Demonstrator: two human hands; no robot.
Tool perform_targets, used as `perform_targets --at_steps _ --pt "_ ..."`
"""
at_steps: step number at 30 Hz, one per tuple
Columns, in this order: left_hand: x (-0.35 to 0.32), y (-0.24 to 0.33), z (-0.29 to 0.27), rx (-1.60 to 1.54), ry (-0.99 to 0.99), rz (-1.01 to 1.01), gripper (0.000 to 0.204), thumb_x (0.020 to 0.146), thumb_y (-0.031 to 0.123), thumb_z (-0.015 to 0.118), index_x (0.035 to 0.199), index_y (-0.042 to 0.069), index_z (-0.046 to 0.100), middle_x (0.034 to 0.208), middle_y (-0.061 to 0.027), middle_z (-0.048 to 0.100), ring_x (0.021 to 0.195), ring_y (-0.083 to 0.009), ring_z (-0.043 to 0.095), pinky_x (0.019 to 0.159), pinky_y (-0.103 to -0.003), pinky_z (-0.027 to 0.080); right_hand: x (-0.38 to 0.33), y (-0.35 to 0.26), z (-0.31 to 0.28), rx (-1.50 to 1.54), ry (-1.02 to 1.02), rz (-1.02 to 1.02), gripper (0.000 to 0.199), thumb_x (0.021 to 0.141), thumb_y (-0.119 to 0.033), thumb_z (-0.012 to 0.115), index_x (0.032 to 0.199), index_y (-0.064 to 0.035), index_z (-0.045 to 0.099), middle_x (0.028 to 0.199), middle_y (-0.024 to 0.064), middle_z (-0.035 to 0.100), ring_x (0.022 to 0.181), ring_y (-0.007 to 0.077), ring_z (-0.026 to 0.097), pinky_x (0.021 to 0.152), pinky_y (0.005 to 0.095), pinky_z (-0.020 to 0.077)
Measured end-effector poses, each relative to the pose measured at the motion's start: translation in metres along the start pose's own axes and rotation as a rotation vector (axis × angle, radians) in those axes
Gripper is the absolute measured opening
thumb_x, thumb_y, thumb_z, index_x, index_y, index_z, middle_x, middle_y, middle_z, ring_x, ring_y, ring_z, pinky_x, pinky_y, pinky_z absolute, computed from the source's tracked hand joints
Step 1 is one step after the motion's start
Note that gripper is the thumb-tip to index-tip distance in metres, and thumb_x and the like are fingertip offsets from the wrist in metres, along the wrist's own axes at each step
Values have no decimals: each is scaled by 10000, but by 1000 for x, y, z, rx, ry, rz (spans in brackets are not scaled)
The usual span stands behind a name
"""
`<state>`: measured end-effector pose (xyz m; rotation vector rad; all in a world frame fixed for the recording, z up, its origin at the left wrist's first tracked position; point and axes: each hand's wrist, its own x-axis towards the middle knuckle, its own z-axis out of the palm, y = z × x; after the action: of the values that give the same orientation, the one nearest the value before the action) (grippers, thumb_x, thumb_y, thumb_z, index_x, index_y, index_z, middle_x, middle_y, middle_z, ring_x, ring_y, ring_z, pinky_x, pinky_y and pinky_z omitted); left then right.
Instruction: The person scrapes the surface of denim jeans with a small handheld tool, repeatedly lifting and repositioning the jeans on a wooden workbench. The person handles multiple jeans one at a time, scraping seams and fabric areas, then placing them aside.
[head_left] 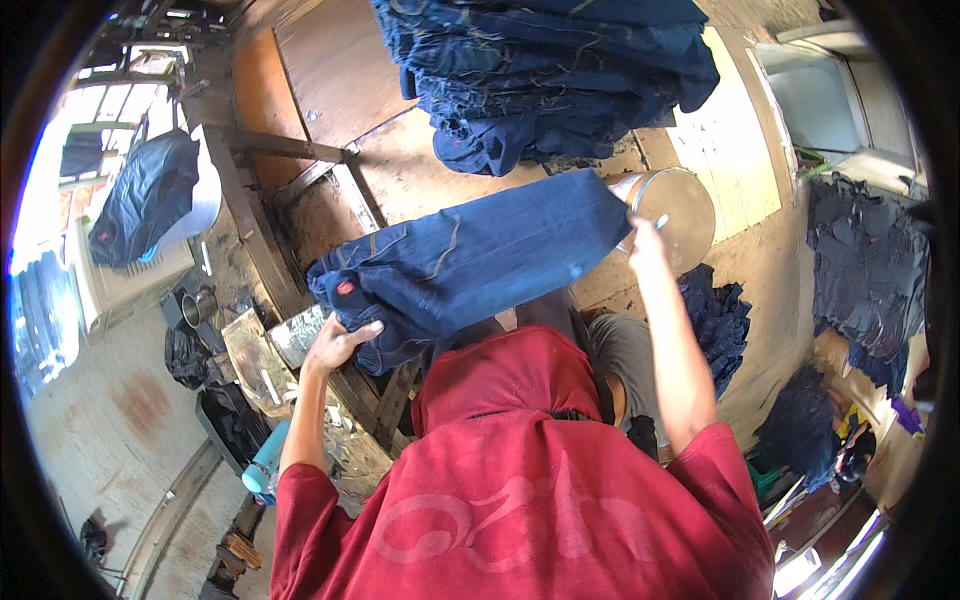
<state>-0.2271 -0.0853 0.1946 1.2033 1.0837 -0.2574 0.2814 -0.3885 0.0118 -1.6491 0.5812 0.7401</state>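
A folded pair of dark blue jeans [510, 245] is stretched sideways in front of me above my lap. My left hand [338, 343] grips its bunched waist end, the thumb lying over the denim near a small red patch. At the other end, my right hand [646, 245] is closed on the narrow corner of the leg. A small white stick-like piece [662, 221] pokes out by the right fingers; what it is I cannot make out. Just beyond the right hand is a round metal-coloured drum [680, 215], partly covered by the jeans.
A tall stack of folded jeans [560, 75] rises at the far side. Dark cloth heaps lie at right [865, 265] and beside my right knee [715, 325]. Wooden frame beams [260, 215] stand at left, near a light blue bottle [265, 460]. Another dark garment [150, 195] lies at far left.
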Motion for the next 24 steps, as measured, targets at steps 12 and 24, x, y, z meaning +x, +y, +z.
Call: perform_targets --at_steps 12,24 --pt "94 127 -34 784 -214 41 597 766 318 1013 1259 68 785 1225 -34 805 1131 -157 698 1076 -359 543 38 -45 31 -239 -81 -130 412 914 -147 901 1205 -48 626 1041 37 678 880 170 597 837 378 546" --pt "134 123 267 -1057 -607 -81 529 1113 374 656 1520 44 585 1507 -107 661 1439 -270 579 1284 -464 386 -69 -50 -49 -159 439 -606 572 1049 -593 700 1124 -53 527 869 22 527 665 104 517 571 262 426"
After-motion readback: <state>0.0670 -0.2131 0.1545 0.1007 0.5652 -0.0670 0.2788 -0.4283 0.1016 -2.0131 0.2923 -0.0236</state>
